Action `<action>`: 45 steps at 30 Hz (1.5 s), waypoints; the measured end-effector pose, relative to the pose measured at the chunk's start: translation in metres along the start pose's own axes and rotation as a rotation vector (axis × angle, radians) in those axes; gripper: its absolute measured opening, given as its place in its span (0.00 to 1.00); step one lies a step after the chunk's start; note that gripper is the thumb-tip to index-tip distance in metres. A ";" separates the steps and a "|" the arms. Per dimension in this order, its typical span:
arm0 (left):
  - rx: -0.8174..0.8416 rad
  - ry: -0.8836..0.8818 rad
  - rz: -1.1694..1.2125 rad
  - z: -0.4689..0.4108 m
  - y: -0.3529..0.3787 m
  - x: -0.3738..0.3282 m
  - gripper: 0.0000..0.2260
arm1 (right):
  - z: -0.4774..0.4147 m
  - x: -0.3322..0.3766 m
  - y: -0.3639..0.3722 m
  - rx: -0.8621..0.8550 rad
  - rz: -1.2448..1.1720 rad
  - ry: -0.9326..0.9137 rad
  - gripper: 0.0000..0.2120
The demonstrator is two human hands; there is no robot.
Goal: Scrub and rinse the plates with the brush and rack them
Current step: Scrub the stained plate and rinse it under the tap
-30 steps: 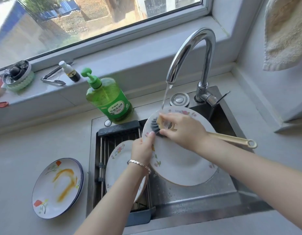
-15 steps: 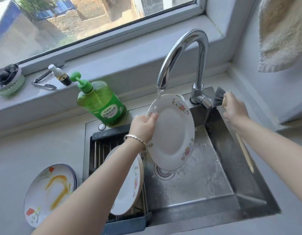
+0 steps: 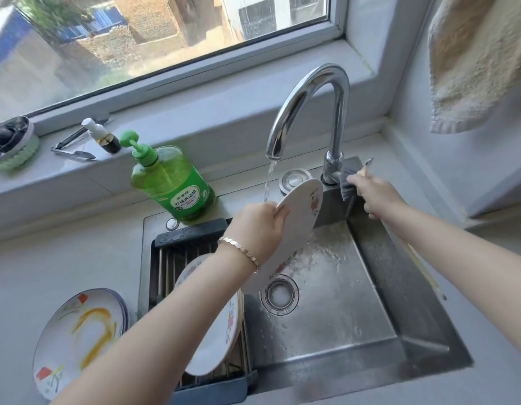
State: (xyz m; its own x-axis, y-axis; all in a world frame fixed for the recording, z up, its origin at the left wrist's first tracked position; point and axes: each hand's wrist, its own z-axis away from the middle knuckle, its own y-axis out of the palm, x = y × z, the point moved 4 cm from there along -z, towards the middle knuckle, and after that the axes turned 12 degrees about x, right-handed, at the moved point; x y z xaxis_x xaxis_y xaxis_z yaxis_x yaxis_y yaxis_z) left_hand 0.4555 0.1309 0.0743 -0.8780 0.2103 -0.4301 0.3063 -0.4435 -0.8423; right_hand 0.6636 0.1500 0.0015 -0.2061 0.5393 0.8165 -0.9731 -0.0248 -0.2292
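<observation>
Holds a flowered plate point(image 3: 300, 211) by its upper rim in the left hand point(image 3: 259, 229), fingers curled over the edge, bracelet point(image 3: 241, 251) on the wrist. Tilts it steeply above the sink point(image 3: 341, 317), top edge just beside the water stream point(image 3: 268, 179) falling from the faucet point(image 3: 309, 92). Grips the brush point(image 3: 348, 182) in the right hand point(image 3: 376, 197), fingers wrapped round the wooden handle close to the dark bristles, up at the back right corner of the sink, beside the faucet base and apart from the plate; long handle trailing down along the sink's right edge under the forearm. Shows racked plates point(image 3: 218, 331) leaning on edge in the rack point(image 3: 177, 252) set across the sink's left side, partly hidden by the left forearm. Has dirty plates point(image 3: 78, 340) stacked on the surface point(image 3: 49, 258) left of the sink, the top one smeared yellow-orange. Has a green soap bottle point(image 3: 171, 182) just behind the rack, and a towel point(image 3: 475, 59) hanging at upper right.
</observation>
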 end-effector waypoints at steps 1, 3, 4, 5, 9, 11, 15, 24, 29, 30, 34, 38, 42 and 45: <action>-0.011 0.024 -0.032 0.007 -0.002 -0.002 0.19 | 0.006 -0.005 0.006 0.032 0.021 -0.019 0.08; -0.037 0.062 -0.050 0.019 -0.005 -0.004 0.20 | 0.018 -0.016 0.019 0.094 0.074 -0.040 0.08; -0.053 0.080 -0.046 0.024 -0.007 -0.004 0.20 | 0.023 -0.020 0.026 0.130 0.075 -0.047 0.08; -0.074 0.100 -0.029 0.032 -0.009 -0.004 0.20 | 0.032 -0.024 0.033 0.168 0.064 -0.054 0.08; -0.190 0.162 0.064 0.063 -0.015 0.003 0.21 | 0.055 -0.042 0.055 0.258 -0.008 -0.016 0.09; -0.251 0.177 0.104 0.081 -0.017 0.015 0.22 | 0.064 -0.046 0.066 0.260 -0.012 0.006 0.11; -0.428 0.133 0.203 0.112 -0.023 0.049 0.20 | 0.074 -0.048 0.093 0.235 -0.024 0.024 0.14; -0.748 -0.475 1.062 0.176 0.003 0.174 0.16 | 0.085 -0.033 0.177 0.363 -0.012 0.034 0.11; -0.604 -0.702 1.400 0.188 0.059 0.229 0.13 | 0.091 -0.015 0.203 0.372 0.179 -0.054 0.16; -0.550 -0.759 1.326 0.187 0.069 0.242 0.14 | 0.091 -0.014 0.206 0.364 0.231 -0.067 0.16; -0.153 -0.881 0.889 0.177 0.106 0.268 0.22 | 0.087 -0.005 0.216 0.342 0.476 -0.116 0.05; 0.116 -0.916 0.717 0.167 0.132 0.279 0.30 | 0.076 -0.002 0.232 0.337 0.765 -0.143 0.03; 0.236 -0.923 0.664 0.161 0.145 0.281 0.28 | 0.063 -0.009 0.243 0.317 0.873 -0.082 0.06; 0.281 -0.945 0.679 0.157 0.154 0.286 0.28 | 0.056 -0.008 0.253 0.323 0.972 -0.074 0.03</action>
State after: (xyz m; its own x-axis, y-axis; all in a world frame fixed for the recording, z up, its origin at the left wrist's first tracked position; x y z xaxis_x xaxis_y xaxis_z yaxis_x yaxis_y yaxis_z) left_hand 0.1936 -0.0141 -0.1277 -0.5273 -0.8116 -0.2516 0.8240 -0.4161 -0.3846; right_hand 0.4135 0.0918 -0.0336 -0.9152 0.1120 0.3872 -0.3613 -0.6540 -0.6646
